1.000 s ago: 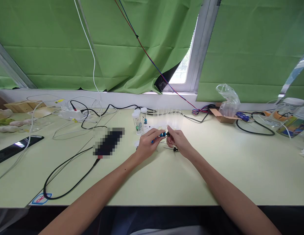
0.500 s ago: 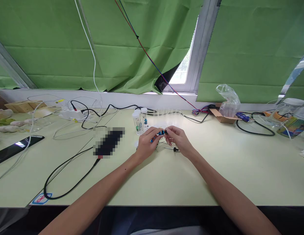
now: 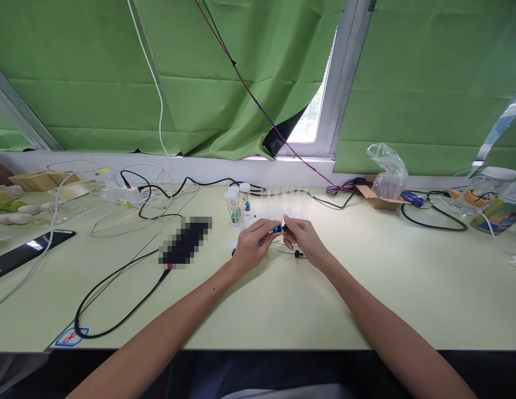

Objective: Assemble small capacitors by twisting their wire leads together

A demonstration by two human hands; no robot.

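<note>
Since the left hand [image 3: 250,245] is pinching a small blue piece [image 3: 277,229] and the right hand [image 3: 305,237] a black bit [image 3: 285,228] at its end, both parts sit between the 2 hands, over the table [image 3: 274,310]. Black-headed piece [image 3: 298,254] lies near the right, capped clear tubes [image 3: 233,213] stand past the left, cardboard box [image 3: 380,203]'s way off right.

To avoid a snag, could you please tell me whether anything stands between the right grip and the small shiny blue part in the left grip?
Only the small black piece pinched in the right grip lies between it and the small shiny blue part in the left grip; nothing else visible intervenes.
</note>
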